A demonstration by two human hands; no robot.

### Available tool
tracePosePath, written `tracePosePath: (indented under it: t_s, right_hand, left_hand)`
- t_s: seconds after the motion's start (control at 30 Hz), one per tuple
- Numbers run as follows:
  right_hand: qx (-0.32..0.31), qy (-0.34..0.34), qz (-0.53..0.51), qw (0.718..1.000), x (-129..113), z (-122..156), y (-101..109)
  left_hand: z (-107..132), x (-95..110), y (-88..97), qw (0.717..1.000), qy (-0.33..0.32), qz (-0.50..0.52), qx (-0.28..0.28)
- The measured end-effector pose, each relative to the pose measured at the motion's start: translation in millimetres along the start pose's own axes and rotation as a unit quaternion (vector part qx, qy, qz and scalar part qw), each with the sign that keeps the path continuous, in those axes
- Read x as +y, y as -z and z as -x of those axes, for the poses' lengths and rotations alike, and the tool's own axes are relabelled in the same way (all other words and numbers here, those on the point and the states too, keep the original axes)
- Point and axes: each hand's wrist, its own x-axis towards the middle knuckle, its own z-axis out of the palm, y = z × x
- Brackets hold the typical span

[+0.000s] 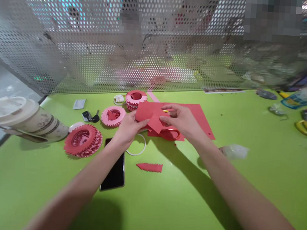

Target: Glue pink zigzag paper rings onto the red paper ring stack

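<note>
Both of my hands hold a piece of red paper [147, 114] above the green table [179, 201]. My left hand [128, 128] pinches its left lower edge. My right hand [182, 121] grips its right side, fingers closed, and a bit of yellow shows by the fingers. Orange-handled scissors [172, 134] lie just under my right hand on a larger red sheet [203, 120]. A small serrated red paper strip [150, 167] lies nearer to me.
Paper rosettes stand to the left: a big red one [83, 140], a pink one [113, 116], another behind [135, 99]. A phone [114, 172], tape ring [137, 149], car key [90, 116] and stacked paper cups [24, 120] lie around. A perforated metal screen [94, 55] closes the back.
</note>
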Motion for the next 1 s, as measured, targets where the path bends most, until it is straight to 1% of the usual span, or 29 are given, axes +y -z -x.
tracePosePath:
  t_s: [0.07,0.23,0.47,0.7,0.77,0.87,1.0]
  right_hand:
    - [-0.006,-0.016,-0.030,0.999,0,1,-1]
    - [-0.002,0.012,-0.005,1.000,-1,0,2]
    - [-0.001,0.029,-0.046,0.999,1,-3,4]
    - [-0.013,0.035,-0.024,0.999,-2,-2,5]
    - [-0.017,0.031,-0.040,0.999,-3,-2,8]
    - [-0.021,0.007,-0.065,0.998,-3,-3,10]
    - [0.000,-0.019,-0.065,0.998,0,-4,8]
  left_hand:
    - [0,0,0.9,1.000,-0.010,-0.010,0.010]
    - [-3,-1,3.6,0.999,-0.015,0.021,0.020]
    - [-5,-2,5.0,0.999,-0.020,0.017,0.033]
    - [-2,-3,7.0,0.999,-0.023,-0.017,0.016]
    - [-2,-3,8.2,0.999,-0.029,-0.018,0.017]
    - [-2,-4,8.3,0.999,-0.030,-0.015,0.021]
    - [-4,-6,6.0,0.999,-0.030,-0.016,0.018]
